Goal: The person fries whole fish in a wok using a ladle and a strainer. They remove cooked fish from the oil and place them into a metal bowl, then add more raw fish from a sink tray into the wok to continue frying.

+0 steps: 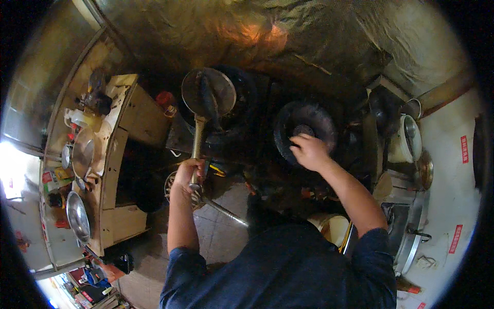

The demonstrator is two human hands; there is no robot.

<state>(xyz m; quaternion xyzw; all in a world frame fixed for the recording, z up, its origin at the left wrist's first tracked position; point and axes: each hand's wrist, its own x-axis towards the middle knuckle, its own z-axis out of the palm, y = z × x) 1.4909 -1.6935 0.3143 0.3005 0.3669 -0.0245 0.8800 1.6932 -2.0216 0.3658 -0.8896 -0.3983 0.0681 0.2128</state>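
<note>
My left hand (189,174) grips the long handle of a round metal skimmer (227,92). Across the skimmer lies a long, dark thing that looks like a whole fish (208,96), one end overhanging the rim near the handle. Beneath it is a dark wok (247,96) on the left side of the stove. My right hand (310,152) is over a second dark round pan or lid (316,116) on the right. Its fingers are curled beside a small round part at the middle; whether they touch it is unclear.
At left, a wooden cabinet (123,224) carries metal bowls (78,216) and bottles. A white bucket (405,139) with a ladle stands far right. A pale bucket (335,228) is beside my right side. A wire basket (170,185) sits below my left hand. Crumpled foil (247,34) covers the back wall.
</note>
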